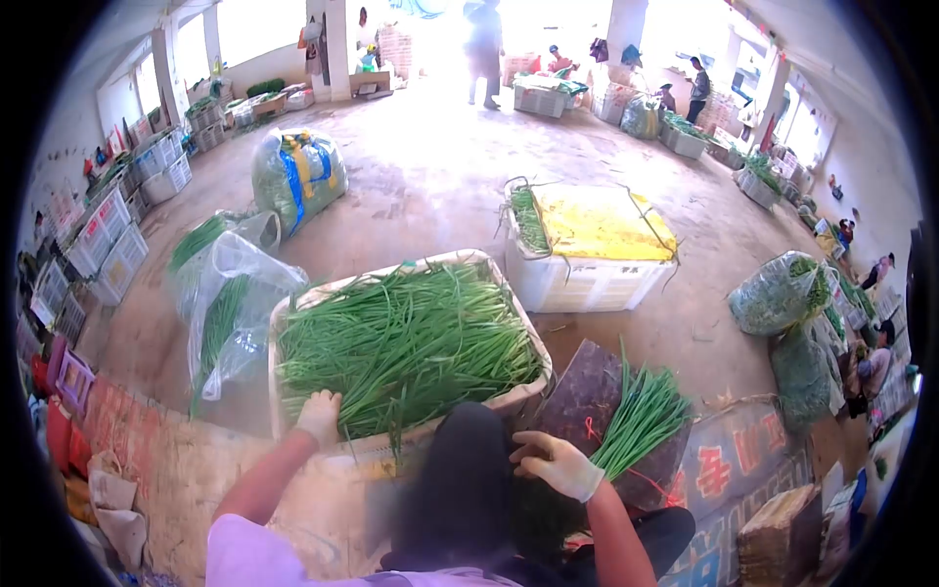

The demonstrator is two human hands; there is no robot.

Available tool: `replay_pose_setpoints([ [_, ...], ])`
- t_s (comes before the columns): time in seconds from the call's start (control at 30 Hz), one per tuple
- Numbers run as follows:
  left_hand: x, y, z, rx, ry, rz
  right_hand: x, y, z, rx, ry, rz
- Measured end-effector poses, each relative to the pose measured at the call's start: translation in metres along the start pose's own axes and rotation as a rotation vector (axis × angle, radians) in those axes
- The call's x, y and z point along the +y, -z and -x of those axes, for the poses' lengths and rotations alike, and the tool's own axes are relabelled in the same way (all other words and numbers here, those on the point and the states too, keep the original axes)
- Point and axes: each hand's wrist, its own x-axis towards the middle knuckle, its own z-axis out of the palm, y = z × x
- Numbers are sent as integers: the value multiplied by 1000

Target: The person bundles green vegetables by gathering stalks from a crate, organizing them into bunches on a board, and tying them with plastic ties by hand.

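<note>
A white crate in front of me holds a heap of long green chives. My left hand, in a pale glove, rests at the crate's near left side, its slightly bent fingers touching the chives by the rim. My right hand, gloved too, is beside my dark-clad knee with fingers apart and nothing seen in them. Just to its right, a bundle of chives lies on a dark brown board. Red ties show on the board beside the bundle.
A white box with a yellow top stands beyond the crate. Clear plastic bags of greens lie at left, with a stuffed bag behind. More bags stand at right. Crates line the wall; several people are farther off.
</note>
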Motion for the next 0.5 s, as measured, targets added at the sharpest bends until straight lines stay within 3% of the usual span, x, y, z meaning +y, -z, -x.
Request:
replay_pose_setpoints([
  [0.13, -9, -27, -15, 240, 41, 76, 20, -4, -2, 31, -33, -98],
  [0.2, -18, -24, -17, 273, 95, 297, 19, -7, 1, 27, -28, -108],
  [0.27, -28, 19, -16, 214, 144, 368, 12, -6, 6, 3, -11, -76],
  [0.37, -78, 68, -29, 139, -10, 427, 7, -5, 7, 14, -58, -88],
  [0.5, -104, 115, -35, 75, 97, 396, 1, -12, -1, 16, -53, -140],
])
